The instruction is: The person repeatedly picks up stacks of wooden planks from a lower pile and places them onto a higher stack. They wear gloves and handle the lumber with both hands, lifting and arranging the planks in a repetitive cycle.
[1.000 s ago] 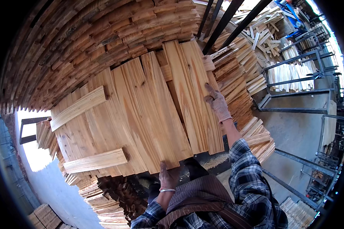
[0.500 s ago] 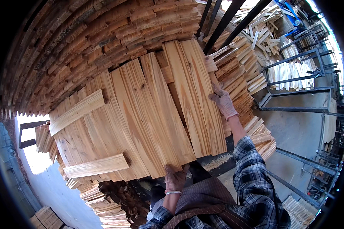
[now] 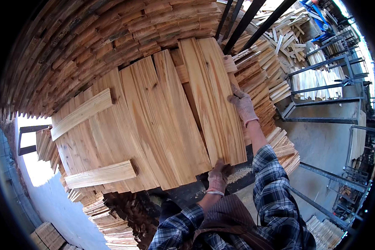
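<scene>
Pale wooden boards (image 3: 171, 121) lie side by side in a wide layer, with narrow gaps between some on the right. My left hand (image 3: 217, 178), in a knit glove, is closed on the near end of a board (image 3: 212, 96) right of the largest gap. My right hand (image 3: 242, 106), gloved too, grips the right edge of the rightmost boards, its thumb over the top face. Its other fingers are partly hidden at the edge. Two short loose slats, an upper slat (image 3: 82, 112) and a lower slat (image 3: 101, 174), lie across the boards at the left.
A high stack of rough boards (image 3: 91, 46) stands along the far side. More stacked boards (image 3: 254, 79) sit to the right, beside dark metal bars (image 3: 243, 25). Metal frames (image 3: 321, 121) and scattered offcuts (image 3: 289, 39) are farther right. Another wood stack (image 3: 112, 221) is at lower left.
My left hand has moved right, from the near end of a middle board to that of a board beyond the gap. My right hand stays at the right edge.
</scene>
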`<state>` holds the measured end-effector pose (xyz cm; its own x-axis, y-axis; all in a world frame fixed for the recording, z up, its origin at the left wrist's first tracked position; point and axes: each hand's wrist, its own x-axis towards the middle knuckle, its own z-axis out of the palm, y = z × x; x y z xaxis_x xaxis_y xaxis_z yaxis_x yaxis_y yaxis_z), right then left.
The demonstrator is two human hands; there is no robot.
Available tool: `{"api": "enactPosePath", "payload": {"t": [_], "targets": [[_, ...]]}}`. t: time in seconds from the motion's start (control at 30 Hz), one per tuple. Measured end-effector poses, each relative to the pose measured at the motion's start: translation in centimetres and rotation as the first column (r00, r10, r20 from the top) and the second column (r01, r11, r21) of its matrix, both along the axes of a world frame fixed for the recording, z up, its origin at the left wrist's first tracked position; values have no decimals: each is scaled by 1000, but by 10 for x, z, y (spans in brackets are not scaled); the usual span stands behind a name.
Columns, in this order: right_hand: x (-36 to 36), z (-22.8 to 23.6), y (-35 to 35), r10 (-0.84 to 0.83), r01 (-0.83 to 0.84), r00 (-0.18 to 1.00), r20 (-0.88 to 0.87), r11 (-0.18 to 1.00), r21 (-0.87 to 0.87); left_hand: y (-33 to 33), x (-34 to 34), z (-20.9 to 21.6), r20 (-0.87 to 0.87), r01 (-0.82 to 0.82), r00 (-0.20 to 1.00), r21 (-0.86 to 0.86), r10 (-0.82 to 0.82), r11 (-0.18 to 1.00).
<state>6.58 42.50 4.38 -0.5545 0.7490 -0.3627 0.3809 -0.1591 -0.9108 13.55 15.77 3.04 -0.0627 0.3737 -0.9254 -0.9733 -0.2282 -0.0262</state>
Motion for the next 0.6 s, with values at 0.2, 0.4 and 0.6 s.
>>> {"api": "enactPosePath", "payload": {"t": [0.2, 0.4, 0.6], "targets": [[13, -25, -20, -52, 50, 993, -106, 999, -18, -27, 25, 8, 78, 43, 996, 35, -45, 998], [-35, -24, 1, -33, 36, 996, -79, 999, 36, -9, -4, 1, 196, -58, 980, 93, 39, 994], [-16, -35, 3, 92, -276, 930, 355, 813, 512, -70, -3, 16, -192, 119, 979, 273, -68, 955]]}}
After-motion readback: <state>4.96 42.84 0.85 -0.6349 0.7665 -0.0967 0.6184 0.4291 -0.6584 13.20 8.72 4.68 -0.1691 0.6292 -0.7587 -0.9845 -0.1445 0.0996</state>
